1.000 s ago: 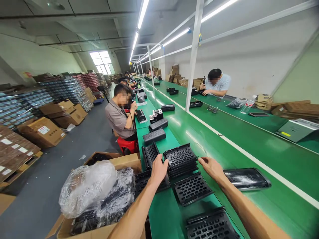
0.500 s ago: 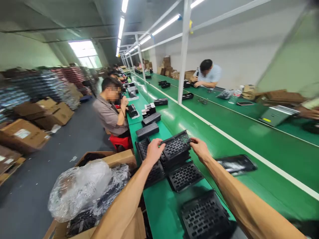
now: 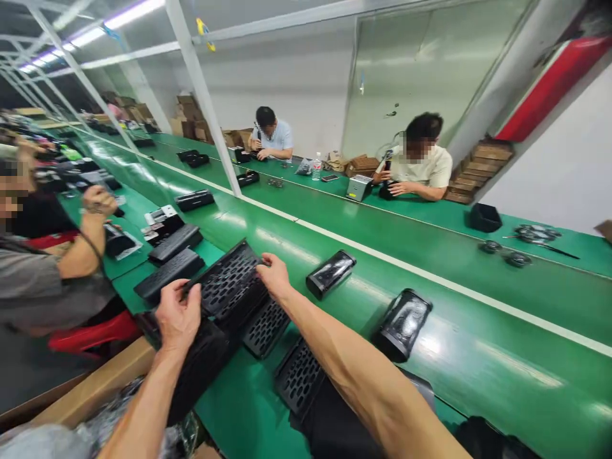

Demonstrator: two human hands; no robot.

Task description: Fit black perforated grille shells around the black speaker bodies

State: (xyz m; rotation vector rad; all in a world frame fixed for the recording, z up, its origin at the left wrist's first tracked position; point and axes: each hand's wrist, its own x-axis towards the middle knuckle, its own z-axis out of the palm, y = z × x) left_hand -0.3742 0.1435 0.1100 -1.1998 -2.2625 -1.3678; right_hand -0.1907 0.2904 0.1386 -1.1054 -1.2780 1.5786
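A black perforated panel (image 3: 230,278) is tilted between my two hands, above a stack of similar dark parts. My left hand (image 3: 178,313) pinches its near left end between thumb and fingers. At the panel's right end, my right hand (image 3: 273,275) grips the edge, fingers closed. Beneath and beside it lie another perforated panel (image 3: 266,324) and, nearer me, a further slotted panel (image 3: 300,376), partly covered by my right forearm. Dark parts (image 3: 201,357) under my left hand are hard to make out.
Two glossy black cases (image 3: 331,274) lie on the green conveyor (image 3: 459,319). Black cases (image 3: 169,274) sit on the bench beyond my left hand. A co-worker's arm (image 3: 81,255) is at left. A cardboard box (image 3: 95,389) holds plastic-wrapped things. Two people work across the line.
The view has swung right, bringing another person across the line and glossy cases on the belt into sight. Both hands still hold the panel, which now appears tilted up more.
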